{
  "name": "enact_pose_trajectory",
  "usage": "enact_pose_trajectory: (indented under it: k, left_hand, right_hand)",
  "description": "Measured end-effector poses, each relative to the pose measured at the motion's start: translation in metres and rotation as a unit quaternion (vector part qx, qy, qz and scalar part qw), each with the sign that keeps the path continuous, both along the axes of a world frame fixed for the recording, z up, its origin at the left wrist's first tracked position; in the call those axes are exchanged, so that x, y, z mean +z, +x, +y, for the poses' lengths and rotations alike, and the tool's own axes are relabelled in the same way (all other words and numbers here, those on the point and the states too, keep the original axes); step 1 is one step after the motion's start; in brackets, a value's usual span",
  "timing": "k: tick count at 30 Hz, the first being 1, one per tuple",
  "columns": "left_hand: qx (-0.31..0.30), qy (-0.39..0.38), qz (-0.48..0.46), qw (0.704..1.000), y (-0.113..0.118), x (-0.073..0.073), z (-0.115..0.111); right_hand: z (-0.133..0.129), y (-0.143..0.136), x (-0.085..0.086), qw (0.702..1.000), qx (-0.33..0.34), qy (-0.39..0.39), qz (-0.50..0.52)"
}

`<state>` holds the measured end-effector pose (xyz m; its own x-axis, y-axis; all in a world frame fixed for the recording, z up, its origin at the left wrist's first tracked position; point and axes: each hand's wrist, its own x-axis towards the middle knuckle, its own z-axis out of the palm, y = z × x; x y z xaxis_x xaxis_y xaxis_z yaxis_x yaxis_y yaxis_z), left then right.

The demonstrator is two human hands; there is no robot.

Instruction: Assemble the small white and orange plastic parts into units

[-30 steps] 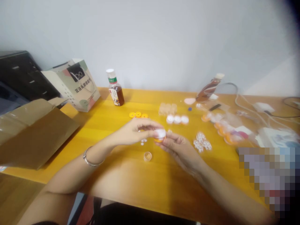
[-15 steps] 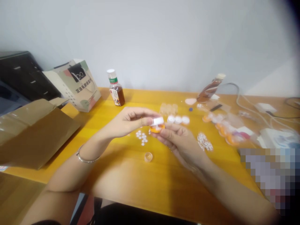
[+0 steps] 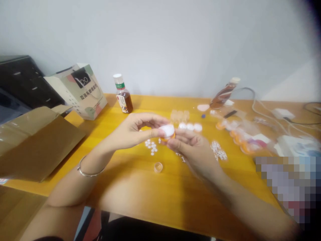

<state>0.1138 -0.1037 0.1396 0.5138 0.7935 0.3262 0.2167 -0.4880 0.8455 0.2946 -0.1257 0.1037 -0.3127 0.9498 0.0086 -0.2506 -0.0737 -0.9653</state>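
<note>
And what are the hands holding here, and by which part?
A small white-and-orange round piece: the left hand grips its white upper part, the right hand its orange lower edge.

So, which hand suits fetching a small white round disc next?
Probably the left hand: the discs lie closer to it than to the right hand, though both hold a white-and-orange container.

The tabletop (image 3: 140, 187) is finished in smooth, glossy yellow-brown wood, or something made to look like it. The open box (image 3: 40, 147) is made of matt brown cardboard, with shiny clear tape stuck on it. Smooth, polished metal is seen on the bangle (image 3: 91, 174); clear, shiny plastic on the little round cup (image 3: 158, 167).
</note>
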Motion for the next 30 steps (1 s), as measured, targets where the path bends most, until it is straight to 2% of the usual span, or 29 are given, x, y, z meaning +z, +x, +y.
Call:
enact_pose_trajectory:
  k: [7,16,20,25,30]
  left_hand:
    - [0.020,0.091,0.081,0.992,0.000,0.003,-0.003]
    - [0.045,0.113,0.124,0.985,0.001,-0.009,-0.003]
    - [0.007,0.090,0.144,0.985,0.000,-0.013,0.002]
    - [-0.010,0.074,0.156,0.985,-0.002,-0.012,0.004]
    - [-0.063,0.071,0.183,0.979,-0.008,-0.012,0.006]
  right_hand:
    - [-0.001,0.000,-0.002,0.999,-0.013,0.040,-0.014]
    - [-0.001,-0.003,-0.014,0.997,-0.059,0.030,-0.050]
    - [0.002,-0.002,-0.022,0.997,-0.057,0.014,-0.048]
    - [0.004,-0.002,-0.029,0.999,-0.041,-0.016,-0.011]
    - [0.003,-0.005,-0.034,0.997,-0.039,-0.061,-0.013]
